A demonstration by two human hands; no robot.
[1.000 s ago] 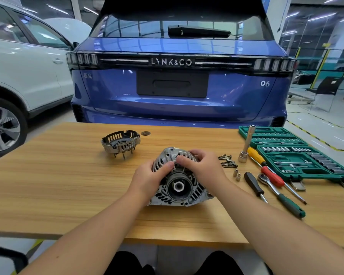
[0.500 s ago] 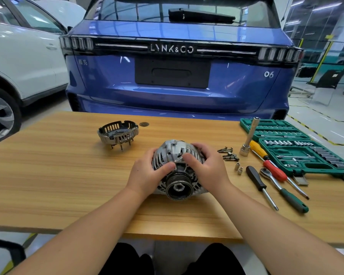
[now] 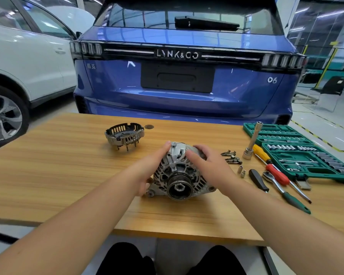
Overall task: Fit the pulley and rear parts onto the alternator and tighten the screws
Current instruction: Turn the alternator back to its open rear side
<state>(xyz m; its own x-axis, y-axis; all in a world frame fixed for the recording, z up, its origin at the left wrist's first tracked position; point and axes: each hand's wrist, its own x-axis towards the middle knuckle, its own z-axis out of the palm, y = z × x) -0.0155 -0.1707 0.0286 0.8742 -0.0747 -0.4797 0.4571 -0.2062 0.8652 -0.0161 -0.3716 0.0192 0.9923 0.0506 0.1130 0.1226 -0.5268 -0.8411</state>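
Note:
The silver alternator [image 3: 177, 169] lies on the wooden table [image 3: 58, 175] with its grooved pulley [image 3: 179, 187] and centre nut facing me. My left hand [image 3: 149, 171] lies against its left side with the fingers stretched up along the housing. My right hand [image 3: 209, 163] is on the upper right, fingers curled over the top and the thumb across the front fins. The slotted rear cover [image 3: 124, 135] stands apart at the back left, open side up. A small pile of screws [image 3: 231, 156] lies right of the alternator.
Right of the screws are two small sockets [image 3: 241, 171], an upright socket extension [image 3: 251, 142], a black-handled screwdriver [image 3: 258, 180], a red and yellow screwdriver [image 3: 274, 169], a green-handled ratchet [image 3: 286, 193] and an open green socket case [image 3: 306, 155]. A blue car [image 3: 177, 76] stands behind the table.
The alternator has been turned so the top bracket shows and the pulley sits lower towards me. My left hand slid from the front face to the left side.

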